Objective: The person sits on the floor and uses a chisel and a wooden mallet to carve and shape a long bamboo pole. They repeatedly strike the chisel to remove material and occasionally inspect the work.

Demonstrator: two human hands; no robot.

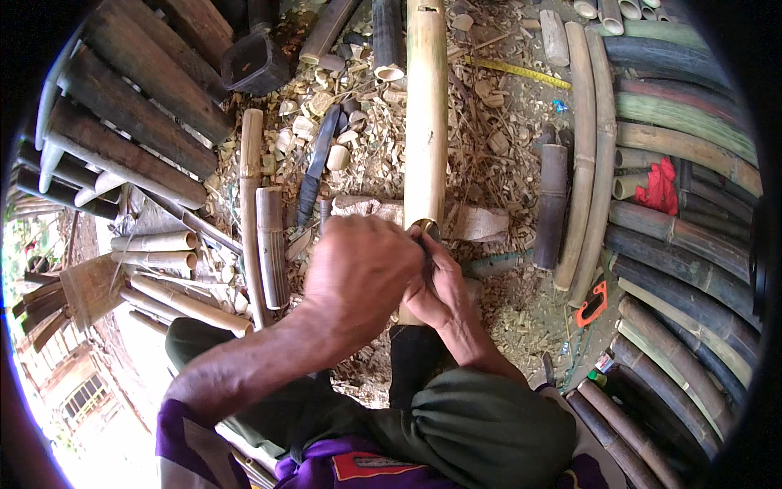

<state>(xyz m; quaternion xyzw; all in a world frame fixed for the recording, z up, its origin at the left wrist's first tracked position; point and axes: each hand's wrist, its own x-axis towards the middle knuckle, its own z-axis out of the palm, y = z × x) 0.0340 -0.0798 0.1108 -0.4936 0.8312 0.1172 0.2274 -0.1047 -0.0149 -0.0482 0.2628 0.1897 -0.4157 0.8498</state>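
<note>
A long peeled bamboo pole [425, 122] runs from the far edge toward me, its near part under my hands. My left hand [362, 257], smeared by motion, is closed in a fist at the pole's left side. Against it, my right hand [444, 285] is closed with its thumb pointing up along the pole. A small dark piece shows between the hands at the pole, too hidden to name. Just beyond my hands, the pole crosses a short light wood block [481, 223]. A dark-handled knife [318, 163] lies on the chips to the left.
Wood chips [366, 175] cover the ground. Bamboo lengths [692, 138] are lined up on the right, with a red cloth [658, 187] and an orange handle [592, 304] nearby. A yellow measuring tape [521, 71] lies farther off. Dark slanted boards [138, 110] stand at the left.
</note>
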